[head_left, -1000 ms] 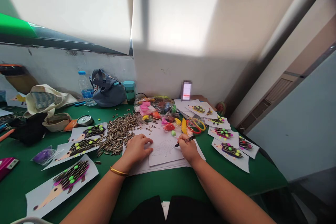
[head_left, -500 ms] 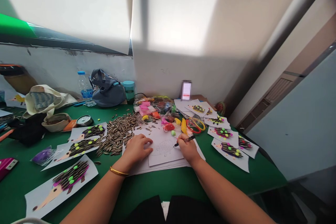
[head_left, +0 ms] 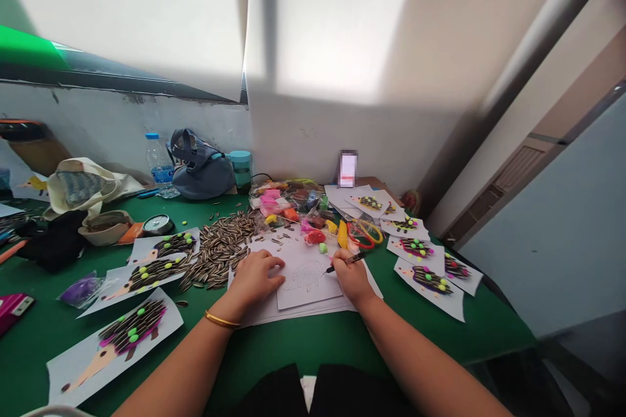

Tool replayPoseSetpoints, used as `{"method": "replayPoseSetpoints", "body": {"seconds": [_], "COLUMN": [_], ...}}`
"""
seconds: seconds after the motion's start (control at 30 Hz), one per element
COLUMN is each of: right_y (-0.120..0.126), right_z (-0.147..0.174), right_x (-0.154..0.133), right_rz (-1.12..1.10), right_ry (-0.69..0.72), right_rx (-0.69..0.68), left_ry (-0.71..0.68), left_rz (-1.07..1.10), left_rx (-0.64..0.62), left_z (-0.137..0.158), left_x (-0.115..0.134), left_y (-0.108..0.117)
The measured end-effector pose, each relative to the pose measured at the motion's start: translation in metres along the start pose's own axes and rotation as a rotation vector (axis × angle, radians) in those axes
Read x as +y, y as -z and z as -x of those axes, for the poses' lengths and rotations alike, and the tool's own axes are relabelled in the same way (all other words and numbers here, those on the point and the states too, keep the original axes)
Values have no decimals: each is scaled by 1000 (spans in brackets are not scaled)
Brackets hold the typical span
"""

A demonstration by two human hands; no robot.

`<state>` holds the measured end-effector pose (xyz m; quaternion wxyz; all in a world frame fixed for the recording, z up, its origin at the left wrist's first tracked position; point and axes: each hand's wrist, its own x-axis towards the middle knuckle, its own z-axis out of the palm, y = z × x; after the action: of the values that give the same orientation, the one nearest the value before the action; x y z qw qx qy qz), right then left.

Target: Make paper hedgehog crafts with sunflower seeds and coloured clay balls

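My right hand [head_left: 351, 277] grips a black pen [head_left: 348, 261], its tip at the right end of a faint hedgehog-like outline on a white sheet [head_left: 298, 300]. That sheet lies on top of other white paper. My left hand [head_left: 258, 279] rests on the left side of the paper with its fingers apart and nothing held. A gold bangle [head_left: 222, 319] circles the left wrist. Just beyond the left hand spreads a heap of striped sunflower seeds [head_left: 222, 244]. A small green ball of clay [head_left: 323, 248] sits above the drawing.
Hedgehog pictures with seed spines [head_left: 139, 326] lie at left, and more cards [head_left: 430, 287] at right. Red and yellow scissors [head_left: 364, 234] and bagged coloured clay [head_left: 278, 199] lie ahead. A phone [head_left: 347, 169], blue bag [head_left: 203, 172] and water bottle [head_left: 161, 169] stand along the wall.
The pen in my right hand has tilted slightly lower, its tip still by the outline's right end. My left hand has stayed in place.
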<state>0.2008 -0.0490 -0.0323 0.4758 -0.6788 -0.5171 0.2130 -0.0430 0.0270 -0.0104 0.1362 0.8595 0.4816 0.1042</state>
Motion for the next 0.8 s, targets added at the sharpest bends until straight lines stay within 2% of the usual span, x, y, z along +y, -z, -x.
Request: {"method": "replayPoseSetpoints", "body": {"seconds": [0.33,0.57,0.8], "right_y": [1,2,0], "right_z": [2,3,6], "right_x": [-5,-10,-10], "right_rz": [-25,-75,-104], "right_ry": [7,114,147], "right_rx": [6,63,58], "left_ry": [2,5,-5], "left_rz": [8,19,2], "left_rx": [-19,-18,7], "left_z": [0,1,1], "left_x": [1,1,0], "left_y": [2,2,-1]}}
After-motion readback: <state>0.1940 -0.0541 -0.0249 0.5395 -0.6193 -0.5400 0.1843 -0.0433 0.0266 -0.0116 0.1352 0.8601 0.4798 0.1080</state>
